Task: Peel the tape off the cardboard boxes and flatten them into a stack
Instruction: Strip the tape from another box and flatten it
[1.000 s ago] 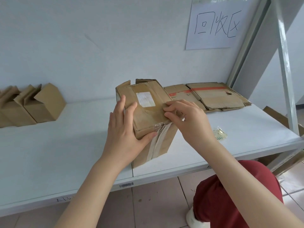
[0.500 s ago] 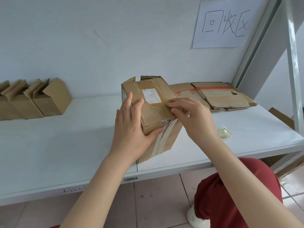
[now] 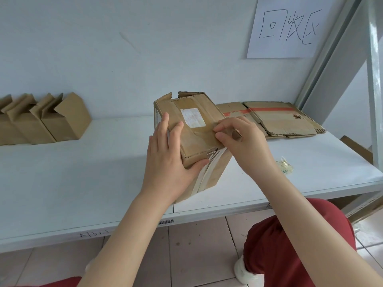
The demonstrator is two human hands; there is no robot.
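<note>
We have the cardboard box [image 3: 207, 109] standing on the white bench [image 3: 83, 172], near its front edge. Our left hand [image 3: 172, 162] grips its near corner, fingers on top and thumb on the front. Our right hand [image 3: 245, 146] has its fingers pinching the tape [image 3: 204, 135] at the top's right edge. Flattened boxes [image 3: 286, 123] lie behind, to the right.

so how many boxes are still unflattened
4: taped box in the left hand at centre; three open boxes in a row back left, leftmost cut off; more may be out of frame.

Bright, even daylight — soft faint shadows, sharp focus, wide-angle edge bending
</note>
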